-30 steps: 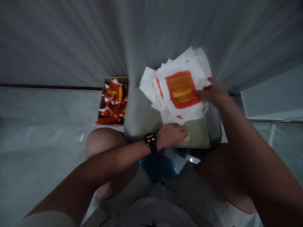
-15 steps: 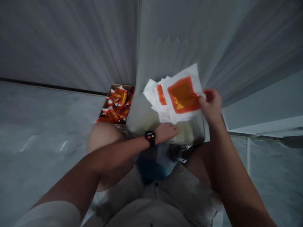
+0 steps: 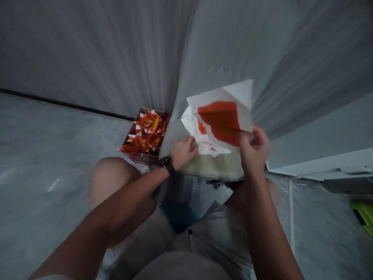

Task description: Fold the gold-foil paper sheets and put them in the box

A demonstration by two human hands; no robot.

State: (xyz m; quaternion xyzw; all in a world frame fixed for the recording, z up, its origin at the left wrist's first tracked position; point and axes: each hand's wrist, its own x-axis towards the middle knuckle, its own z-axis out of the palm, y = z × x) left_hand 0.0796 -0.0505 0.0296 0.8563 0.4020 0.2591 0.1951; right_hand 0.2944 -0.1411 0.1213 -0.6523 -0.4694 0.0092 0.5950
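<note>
The blurred right hand (image 3: 254, 149) hides its grip on the sheet (image 3: 223, 116).

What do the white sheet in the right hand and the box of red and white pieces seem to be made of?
The white sheet held by the right hand looks like thin matte paper: it bends softly, and its red-orange square looks printed on. The box looks like plain brown cardboard, going by its dull, thin rim, though the dim light leaves that somewhat open.

right hand (image 3: 254, 149): lifted top paper sheet (image 3: 223, 118) off stack (image 3: 198, 134) | left hand (image 3: 183, 152): slid to stack's left
</note>
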